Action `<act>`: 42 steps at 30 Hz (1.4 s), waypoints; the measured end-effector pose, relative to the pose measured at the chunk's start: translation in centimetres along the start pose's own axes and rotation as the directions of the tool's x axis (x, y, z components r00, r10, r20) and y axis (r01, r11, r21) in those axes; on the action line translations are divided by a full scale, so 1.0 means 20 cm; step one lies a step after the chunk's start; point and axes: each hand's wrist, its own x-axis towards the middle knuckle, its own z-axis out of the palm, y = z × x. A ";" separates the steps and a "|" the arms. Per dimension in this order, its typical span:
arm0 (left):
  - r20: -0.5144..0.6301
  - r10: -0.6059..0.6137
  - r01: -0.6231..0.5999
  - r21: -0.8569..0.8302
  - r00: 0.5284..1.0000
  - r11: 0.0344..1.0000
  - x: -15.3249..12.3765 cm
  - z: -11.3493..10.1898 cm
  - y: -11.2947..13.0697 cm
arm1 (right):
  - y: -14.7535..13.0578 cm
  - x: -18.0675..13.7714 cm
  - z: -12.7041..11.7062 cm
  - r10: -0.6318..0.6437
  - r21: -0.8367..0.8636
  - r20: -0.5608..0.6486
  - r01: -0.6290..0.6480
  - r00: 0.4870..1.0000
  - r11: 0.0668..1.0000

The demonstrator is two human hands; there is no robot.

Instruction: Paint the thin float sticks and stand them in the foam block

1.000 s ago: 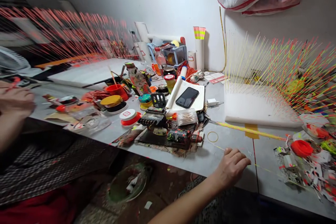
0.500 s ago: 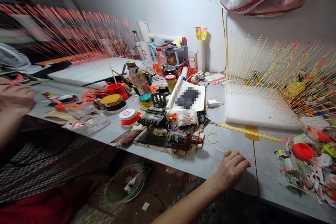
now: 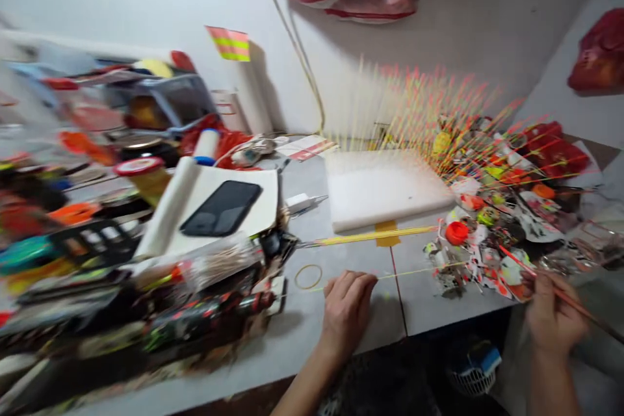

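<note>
My left hand [image 3: 348, 302] is closed over a thin yellow stick [image 3: 419, 271] just above the table. Towards the left, the stick runs to the red end of a dark, paint-spattered cylinder [image 3: 209, 318]; its far end reaches towards the clutter on the right. At the right, my right hand [image 3: 556, 312] grips a thin paintbrush [image 3: 565, 297] with a red tip, held at a slant. Behind my left hand lie a rubber band [image 3: 308, 277] and a bundle of yellow sticks [image 3: 370, 236].
A white foam block [image 3: 385, 188] holds many upright red and yellow sticks. Paint-stained scraps and a red cap [image 3: 457, 233] lie at right. A phone [image 3: 223, 207] rests on a white sheet, near a bag of cotton swabs [image 3: 224, 261]. Below the table stands a white basket [image 3: 475, 378].
The view has swung right. My right hand with the paintbrush has come into view, while a hand at the far left has gone out. My left hand stays on the stick.
</note>
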 end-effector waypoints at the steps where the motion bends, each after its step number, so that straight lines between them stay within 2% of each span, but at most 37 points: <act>1: -0.006 0.014 -0.014 -0.002 1.000 1.000 0.01 0.02 0.01 | 0.00 -0.03 0.01 0.012 -0.011 -0.013 -0.013 1.000 1.000; 5: 0.000 0.034 -0.034 0.017 0.999 0.999 0.03 0.09 0.06 | 0.01 -0.15 0.06 0.040 -0.083 -0.061 -0.045 0.997 0.996; 8: 0.010 0.042 -0.042 0.028 0.999 0.999 0.03 0.12 0.07 | 0.01 -0.23 0.08 0.014 -0.043 -0.073 -0.018 0.997 0.999; 13: 0.016 0.055 -0.056 0.044 0.998 0.997 0.03 0.13 0.04 | 0.02 -0.35 0.12 0.005 -0.049 -0.010 -0.006 1.000 0.999; 19: 0.036 0.079 -0.082 0.064 0.996 0.995 0.03 0.12 0.02 | 0.04 -0.42 0.16 -0.055 0.020 -0.004 0.055 0.998 0.998; 22: 0.045 0.081 -0.084 0.075 0.996 0.994 0.03 0.10 0.00 | 0.04 -0.45 0.19 -0.030 0.048 0.095 0.026 0.995 0.998; 25: 0.045 0.098 -0.101 0.094 0.994 0.990 0.03 0.06 -0.03 | 0.04 -0.45 0.22 -0.094 0.083 0.161 0.081 0.982 0.993; 29: 0.040 0.126 -0.130 0.138 0.991 0.982 0.03 0.02 -0.07 | 0.04 -0.44 0.27 -0.163 0.087 0.160 0.151 0.974 0.985; 36: 0.043 0.160 -0.165 0.204 0.986 0.965 0.02 0.01 -0.07 | 0.03 -0.43 0.31 -0.180 0.011 0.162 0.180 0.970 0.984; 42: 0.062 0.181 -0.191 0.227 0.982 0.955 0.02 0.01 -0.07 | 0.01 -0.41 0.31 -0.190 0.024 0.168 0.189 0.967 0.982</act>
